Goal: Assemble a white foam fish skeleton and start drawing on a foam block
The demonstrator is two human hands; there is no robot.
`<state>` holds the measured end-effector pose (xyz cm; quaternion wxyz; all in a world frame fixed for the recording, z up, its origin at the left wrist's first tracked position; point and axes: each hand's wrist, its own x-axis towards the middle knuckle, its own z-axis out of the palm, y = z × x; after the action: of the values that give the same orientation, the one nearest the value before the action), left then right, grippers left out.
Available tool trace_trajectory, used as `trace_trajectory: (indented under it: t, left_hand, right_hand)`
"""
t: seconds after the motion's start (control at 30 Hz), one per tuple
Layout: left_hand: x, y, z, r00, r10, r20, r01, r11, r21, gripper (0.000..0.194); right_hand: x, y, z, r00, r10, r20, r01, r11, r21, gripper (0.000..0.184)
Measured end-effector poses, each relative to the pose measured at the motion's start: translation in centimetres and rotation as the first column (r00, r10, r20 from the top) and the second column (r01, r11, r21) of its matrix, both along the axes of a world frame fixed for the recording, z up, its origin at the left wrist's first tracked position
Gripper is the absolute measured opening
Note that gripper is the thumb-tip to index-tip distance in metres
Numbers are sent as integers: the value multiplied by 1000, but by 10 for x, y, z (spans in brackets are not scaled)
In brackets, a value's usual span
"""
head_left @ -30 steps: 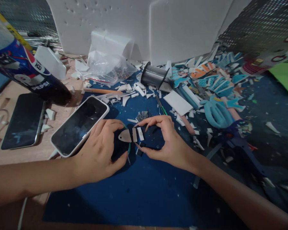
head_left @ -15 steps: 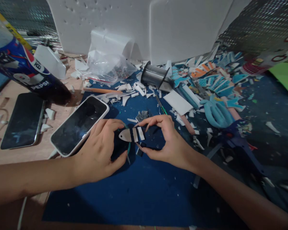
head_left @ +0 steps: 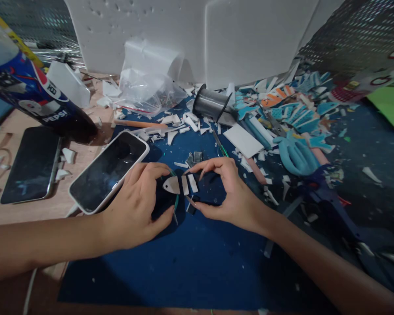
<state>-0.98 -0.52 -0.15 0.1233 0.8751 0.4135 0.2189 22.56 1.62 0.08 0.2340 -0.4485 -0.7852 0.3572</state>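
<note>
A small white fish-shaped foam piece lies on the dark blue mat, with two narrow white strips lined up to its right. My left hand curls around the fish piece, forefinger on its upper edge and thumb below it. My right hand arches over the strips, forefinger tip near the top of the right strip and thumb by their lower ends. A thin green wire runs under the pieces.
A white phone lies left of my hands, a dark phone farther left, a Pepsi bottle behind them. Foam scraps, a wire spool, a plastic bag, blue scissors and coloured foam cut-outs crowd the back and right.
The fish piece and strips have shifted very slightly; both hands stay in almost the same place around them.
</note>
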Motion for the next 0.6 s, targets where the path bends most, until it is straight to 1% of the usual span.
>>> trace_trajectory:
  t: [0.2, 0.3, 0.47, 0.6]
  left_hand:
    - [-1, 1, 0, 1000, -2, 13, 2, 1000, -17, 32]
    - [0, 1, 1, 1000, -4, 16, 4, 1000, -23, 34]
    - [-1, 1, 0, 1000, 3, 20, -3, 1000, -19, 35]
    - [-1, 1, 0, 1000, 7, 29, -6, 999, -42, 34]
  right_hand:
    - [0, 0, 0, 1000, 4, -22, -5, 999, -39, 44]
    - [2, 0, 3, 999, 9, -43, -10, 1000, -17, 43]
    - [7, 1, 12, 1000, 12, 9, -12, 999, 32, 45]
    - [9, 1, 9, 999, 29, 39, -31, 999, 43, 49]
